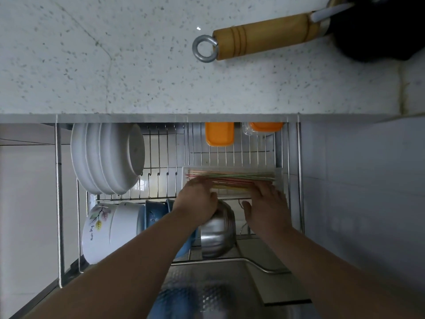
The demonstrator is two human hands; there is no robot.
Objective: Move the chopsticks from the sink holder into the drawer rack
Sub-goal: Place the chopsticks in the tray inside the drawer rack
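A bundle of pastel chopsticks (232, 178) lies flat, left to right, in a clear tray (279, 171) inside the pulled-out wire drawer rack (59, 180). My left hand (197, 201) rests on the left end of the bundle with its fingers curled over the sticks. My right hand (266, 203) lies on the right end, fingers spread across the sticks and thumb held off to the left. Both hands press down on the chopsticks rather than lift them. The sink holder is not in view.
White plates (103, 157) stand on edge at the rack's left. Below them are white bowls (108, 229), blue bowls (156, 210) and a steel bowl (218, 233). Orange-lidded boxes (219, 134) sit at the back. A wooden-handled pan (264, 36) lies on the speckled counter (115, 65).
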